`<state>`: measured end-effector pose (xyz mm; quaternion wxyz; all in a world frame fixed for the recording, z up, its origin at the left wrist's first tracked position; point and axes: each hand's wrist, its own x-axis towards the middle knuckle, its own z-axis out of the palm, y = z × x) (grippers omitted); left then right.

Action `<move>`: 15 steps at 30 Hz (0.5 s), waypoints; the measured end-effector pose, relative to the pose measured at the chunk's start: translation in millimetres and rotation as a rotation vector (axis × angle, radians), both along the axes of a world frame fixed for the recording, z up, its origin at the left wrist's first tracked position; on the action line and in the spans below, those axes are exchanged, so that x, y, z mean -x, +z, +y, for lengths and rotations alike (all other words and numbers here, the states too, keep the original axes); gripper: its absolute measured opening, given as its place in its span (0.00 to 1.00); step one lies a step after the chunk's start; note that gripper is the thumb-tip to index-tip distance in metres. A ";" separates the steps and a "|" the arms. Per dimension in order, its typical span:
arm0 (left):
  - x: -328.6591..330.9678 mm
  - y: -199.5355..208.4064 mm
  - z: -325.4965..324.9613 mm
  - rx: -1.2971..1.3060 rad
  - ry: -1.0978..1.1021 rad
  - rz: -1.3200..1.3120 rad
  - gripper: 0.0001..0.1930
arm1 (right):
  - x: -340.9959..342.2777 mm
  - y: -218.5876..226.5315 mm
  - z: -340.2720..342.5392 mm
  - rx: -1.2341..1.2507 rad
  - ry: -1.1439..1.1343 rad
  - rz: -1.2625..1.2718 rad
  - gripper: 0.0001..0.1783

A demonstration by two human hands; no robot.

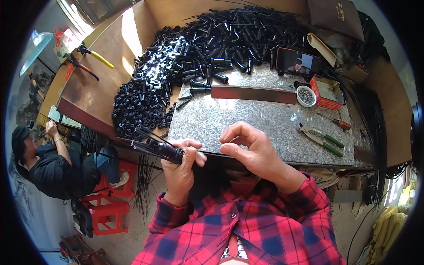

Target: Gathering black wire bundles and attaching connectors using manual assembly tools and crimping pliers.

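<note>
My left hand (pixel 179 172) is closed around a black umbrella runner (pixel 167 151), a dark tubular part with thin ribs fanning out to the upper left. The piece is tilted, just off the near edge of the stone-topped table. Facing it across a small gap is my right hand (pixel 254 152), its fingers curled and the thumb close to the forefinger. Whatever lies between those fingertips, if anything, is too small to tell. A big heap of black plastic runners and tubes (pixel 145 90) covers the far and left part of the table.
A dark red strip (pixel 254 94) lies across the table. To the right are a white bowl of small metal pins (pixel 305 96), a red box (pixel 326 93), a screwdriver (pixel 340 122), green-handled pliers (pixel 324 140) and a phone (pixel 298 62). Another person (pixel 53 159) sits at left near red stools (pixel 106 214).
</note>
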<state>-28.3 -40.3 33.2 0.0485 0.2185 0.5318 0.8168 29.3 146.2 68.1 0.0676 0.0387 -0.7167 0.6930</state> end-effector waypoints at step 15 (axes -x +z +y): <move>-4.1 3.9 10.7 0.070 0.063 0.016 0.09 | -54.2 -5.2 86.5 -0.474 -0.401 0.098 0.08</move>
